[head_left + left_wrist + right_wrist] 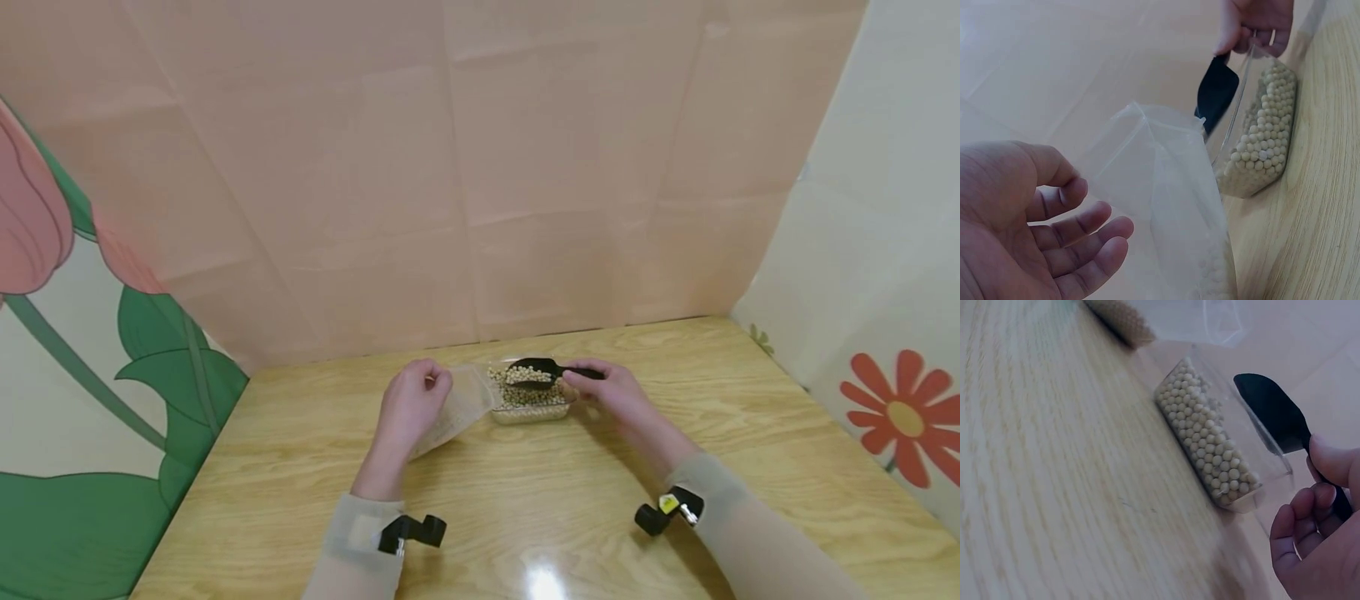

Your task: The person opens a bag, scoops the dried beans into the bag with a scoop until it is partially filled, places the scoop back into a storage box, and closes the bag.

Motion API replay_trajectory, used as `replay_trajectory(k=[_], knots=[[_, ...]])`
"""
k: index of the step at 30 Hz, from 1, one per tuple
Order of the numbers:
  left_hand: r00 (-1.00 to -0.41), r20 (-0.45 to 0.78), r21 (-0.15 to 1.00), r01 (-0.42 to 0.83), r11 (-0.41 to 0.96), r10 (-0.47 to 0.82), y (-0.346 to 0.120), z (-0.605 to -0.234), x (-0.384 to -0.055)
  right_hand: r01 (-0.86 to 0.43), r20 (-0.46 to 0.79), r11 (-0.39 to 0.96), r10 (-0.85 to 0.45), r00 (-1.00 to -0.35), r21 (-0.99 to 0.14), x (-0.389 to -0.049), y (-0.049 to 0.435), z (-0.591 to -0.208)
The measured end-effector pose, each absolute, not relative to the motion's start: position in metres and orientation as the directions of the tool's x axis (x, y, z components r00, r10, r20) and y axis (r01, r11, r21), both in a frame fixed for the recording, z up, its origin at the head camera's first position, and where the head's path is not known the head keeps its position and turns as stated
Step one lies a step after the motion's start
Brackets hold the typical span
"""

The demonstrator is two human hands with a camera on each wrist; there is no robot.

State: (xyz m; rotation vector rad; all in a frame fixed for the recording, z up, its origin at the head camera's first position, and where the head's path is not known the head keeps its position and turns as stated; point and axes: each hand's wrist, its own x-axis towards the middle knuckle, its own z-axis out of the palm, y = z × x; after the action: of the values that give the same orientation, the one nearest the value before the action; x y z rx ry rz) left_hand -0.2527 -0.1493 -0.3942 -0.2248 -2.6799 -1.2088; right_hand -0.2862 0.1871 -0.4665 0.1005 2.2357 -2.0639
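While my left hand [415, 400] pinches the edge of the translucent bag [461, 407], my right hand [613, 392] grips the black scoop [1272, 412], loaded with pale beads [529, 377], above the clear container [531, 408]. The container sits on the tabletop [525, 500], right of the bag.

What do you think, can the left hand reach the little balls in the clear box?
Probably not now: the left hand pinches the plastic bag, which is between it and the clear box. Freed, the hand might reach the little balls through the open top.
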Motion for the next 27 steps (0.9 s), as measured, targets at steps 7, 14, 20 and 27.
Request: replay_trajectory(k=[7, 14, 20, 27], knots=[[-0.970, 0.234, 0.727, 0.215, 0.652, 0.059, -0.149, -0.395, -0.252, 0.057, -0.059, 0.075, -0.030, -0.998, -0.996, -0.280, 0.189, -0.454], [-0.972, 0.229, 0.728, 0.211, 0.652, 0.058, -0.149, -0.395, -0.253, 0.011, -0.015, 0.085, -0.053, -0.999, -0.996, -0.274, 0.187, -0.439], [-0.972, 0.227, 0.728, 0.206, 0.654, 0.054, -0.148, -0.396, -0.252, 0.025, -0.032, 0.116, -0.062, -0.998, -0.993, -0.267, 0.181, -0.426], [-0.969, 0.242, 0.721, 0.214, 0.658, 0.051, -0.148, -0.396, -0.253, 0.017, -0.035, 0.196, -0.087, -0.996, -0.980, -0.260, 0.170, -0.412]])
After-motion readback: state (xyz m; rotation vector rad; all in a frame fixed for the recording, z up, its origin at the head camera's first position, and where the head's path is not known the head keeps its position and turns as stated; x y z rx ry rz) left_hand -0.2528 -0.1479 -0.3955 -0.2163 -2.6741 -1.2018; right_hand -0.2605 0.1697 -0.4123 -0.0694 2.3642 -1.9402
